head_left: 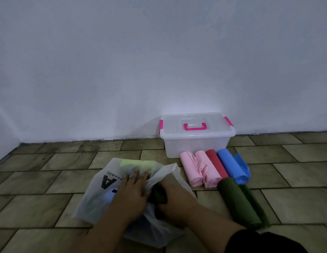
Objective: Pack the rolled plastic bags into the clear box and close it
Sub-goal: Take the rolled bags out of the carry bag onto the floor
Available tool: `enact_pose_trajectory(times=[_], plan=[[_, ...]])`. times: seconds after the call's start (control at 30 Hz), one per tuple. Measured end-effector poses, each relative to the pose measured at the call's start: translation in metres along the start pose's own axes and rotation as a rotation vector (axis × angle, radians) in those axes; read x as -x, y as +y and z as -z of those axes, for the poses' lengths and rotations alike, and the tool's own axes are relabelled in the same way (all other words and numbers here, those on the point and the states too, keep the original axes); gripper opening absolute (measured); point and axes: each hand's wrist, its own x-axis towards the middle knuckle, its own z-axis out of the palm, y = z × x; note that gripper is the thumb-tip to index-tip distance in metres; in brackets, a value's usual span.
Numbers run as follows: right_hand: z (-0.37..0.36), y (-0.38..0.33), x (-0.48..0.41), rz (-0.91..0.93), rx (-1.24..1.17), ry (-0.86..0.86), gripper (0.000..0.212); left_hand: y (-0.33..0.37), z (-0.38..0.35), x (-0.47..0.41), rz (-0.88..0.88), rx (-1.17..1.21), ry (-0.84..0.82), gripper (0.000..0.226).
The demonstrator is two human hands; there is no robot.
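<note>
gripping what looks like a dark green roll (157, 195), right hand (174, 199) fingers clamped; left hand (133, 193) fingers apart

A plain white wall (159, 52) fills most of the view, bare and unmarked, with a brighter patch of light low down towards the right. It meets the floor (40, 207) along a slightly rough painted edge. The floor is laid with olive-brown rectangular tiles in a staggered pattern with dark joints. The room is dim and bluish.
</note>
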Motion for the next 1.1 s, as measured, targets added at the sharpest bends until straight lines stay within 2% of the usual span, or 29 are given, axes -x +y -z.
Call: enact_pose_trajectory(times=[0.17, 0.3, 0.37, 0.43, 0.5, 0.53, 0.6, 0.7, 0.77, 0.83, 0.9, 0.97, 1.03, 1.1], plan=[[0.005, 0.002, 0.003, -0.002, -0.077, 0.04, 0.034, 0.002, -0.001, -0.002, 0.004, 0.061, 0.012, 0.058], [0.043, 0.016, 0.03, -0.1, -0.151, 0.143, 0.025, 0.003, -0.004, -0.006, 0.046, 0.091, 0.041, 0.06], [0.069, 0.029, 0.048, -0.207, -0.286, 0.283, 0.023, 0.005, -0.008, -0.008, 0.048, 0.044, 0.04, 0.062], [0.092, 0.046, 0.058, -0.333, -0.407, 0.529, 0.022, 0.005, -0.011, -0.01, 0.038, 0.019, 0.039, 0.064], [0.102, 0.066, 0.056, -0.404, -0.338, 0.76, 0.021, 0.004, -0.014, -0.012, 0.037, -0.014, 0.037, 0.065], [0.102, 0.074, 0.052, -0.431, -0.263, 0.813, 0.024, 0.004, -0.014, -0.012, 0.037, -0.034, 0.033, 0.066], [0.095, 0.084, 0.04, -0.482, -0.055, 0.757, 0.033, 0.005, -0.014, -0.01, 0.039, -0.07, 0.021, 0.066], [0.081, 0.084, 0.026, -0.507, 0.296, 0.536, 0.046, 0.006, -0.013, -0.007, 0.039, -0.104, 0.023, 0.066], [0.075, 0.078, 0.025, -0.516, 0.462, 0.486, 0.051, 0.008, -0.012, -0.002, 0.044, -0.134, 0.017, 0.068], [0.067, 0.067, 0.029, -0.484, 0.483, 0.532, 0.056, 0.011, -0.01, 0.002, 0.036, -0.106, -0.021, 0.082], [0.052, 0.053, 0.037, -0.293, 0.374, 0.521, 0.057, 0.008, -0.004, 0.003, 0.041, -0.041, 0.003, 0.102], [0.023, 0.043, 0.049, -0.15, 0.288, 0.285, 0.068, -0.004, 0.01, -0.003, 0.101, -0.005, 0.19, 0.089], [0.003, 0.045, 0.061, -0.139, 0.327, 0.115, 0.079, -0.026, 0.029, -0.017, 0.271, 0.02, 0.386, 0.068], [-0.004, 0.051, 0.068, -0.199, 0.342, 0.019, 0.099, -0.05, 0.051, -0.034, 0.497, 0.111, 0.329, 0.06]])
